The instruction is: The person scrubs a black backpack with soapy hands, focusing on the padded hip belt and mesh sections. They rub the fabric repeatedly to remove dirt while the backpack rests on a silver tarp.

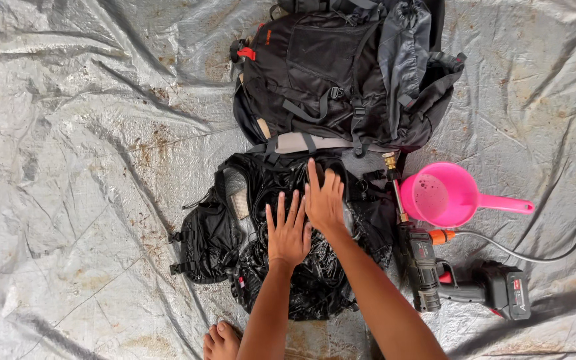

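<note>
Both hands lie flat on a wet, crumpled black mesh harness piece (301,267) spread on the grey tarp (88,200), just below the big black backpack (348,73). The left hand (289,233) presses down with fingers spread wide, gripping nothing; the right hand (325,200) rests just above it, fingers straight and close together, also holding nothing. To the harness's right lie a pink scoop (445,195) and a cordless spray gun (461,280). A bare foot (220,341) shows below it.
</note>
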